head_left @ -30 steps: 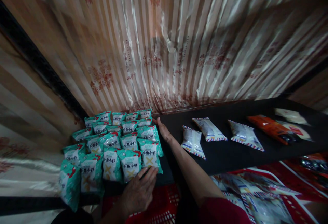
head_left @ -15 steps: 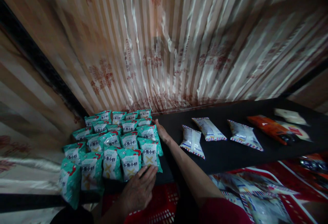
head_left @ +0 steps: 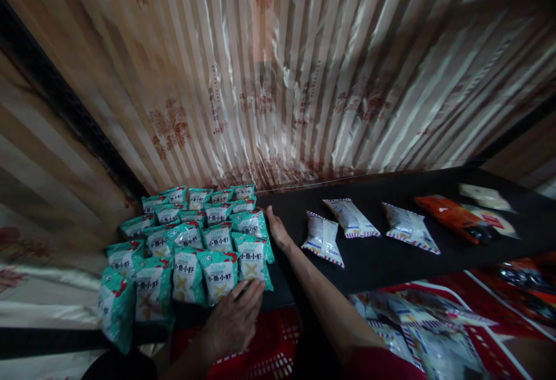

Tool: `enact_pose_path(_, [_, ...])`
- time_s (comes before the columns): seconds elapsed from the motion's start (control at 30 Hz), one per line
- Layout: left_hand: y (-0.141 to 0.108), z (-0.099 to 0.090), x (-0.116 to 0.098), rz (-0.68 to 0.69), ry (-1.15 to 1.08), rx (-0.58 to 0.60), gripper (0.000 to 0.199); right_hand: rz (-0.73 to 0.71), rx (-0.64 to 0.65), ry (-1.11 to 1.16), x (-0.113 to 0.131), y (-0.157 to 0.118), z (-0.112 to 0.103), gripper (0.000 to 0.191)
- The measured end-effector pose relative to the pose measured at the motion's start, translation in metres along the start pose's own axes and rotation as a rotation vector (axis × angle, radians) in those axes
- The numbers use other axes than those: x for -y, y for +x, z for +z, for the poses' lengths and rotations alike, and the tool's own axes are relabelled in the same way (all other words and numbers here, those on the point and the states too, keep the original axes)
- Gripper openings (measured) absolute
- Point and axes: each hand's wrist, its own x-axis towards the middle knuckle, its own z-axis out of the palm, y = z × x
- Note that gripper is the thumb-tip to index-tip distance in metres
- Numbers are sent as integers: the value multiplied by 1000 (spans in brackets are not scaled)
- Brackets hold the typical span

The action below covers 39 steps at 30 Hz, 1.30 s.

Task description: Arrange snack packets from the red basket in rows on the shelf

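Several teal and white snack bags (head_left: 185, 276) stand in packed rows at the left end of a black shelf (head_left: 369, 258). My left hand (head_left: 237, 319) is at the front of the rows, its fingertips against the lower front of the right-hand bag (head_left: 252, 261); its fingers lie stretched forward and hold nothing. Beside the right side of the rows is my right hand (head_left: 278, 232), its fingers pointing to the back and partly apart, with a small gap to the bags. Nothing is in it.
White bags with striped edges (head_left: 324, 238) lie on the shelf to the right, then an orange package (head_left: 454, 218) and pale flat packets (head_left: 486, 197). Below the front edge are a red basket (head_left: 278, 345) and more striped bags (head_left: 443, 348). A striped curtain (head_left: 269, 79) hangs behind.
My right hand has moved slightly away from the side of the bags. My left hand has stayed at the front bag. The view has shifted slightly.
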Motion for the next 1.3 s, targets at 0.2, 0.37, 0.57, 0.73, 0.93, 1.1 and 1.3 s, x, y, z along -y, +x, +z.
enact_pose_path(0.2, [0, -2, 0, 8, 4, 1, 44, 27, -8, 38, 0, -4, 1, 74])
enact_pose_path(0.37, [0, 0, -1, 3, -3, -25, 43, 16, -66, 45, 0, -25, 1, 78])
enact_pose_path(0.57, [-1, 2, -1, 1, -6, -28, 43, 7, -51, -19, -6, -35, 4, 78])
enact_pose_path(0.73, [-1, 3, -1, 2, -3, -29, 43, -32, -89, -71, -10, -34, 2, 78])
enact_pose_path(0.93, [-1, 4, -1, 0, -12, -12, 43, -75, -190, -103, -13, -29, 2, 74])
enact_pose_path(1.1, [-1, 4, -1, 16, -3, -23, 42, -70, -128, -181, -11, -27, 2, 69])
enact_pose_path(1.3, [-1, 5, -1, 13, 6, 5, 42, -116, -185, -147, -10, -35, 3, 60])
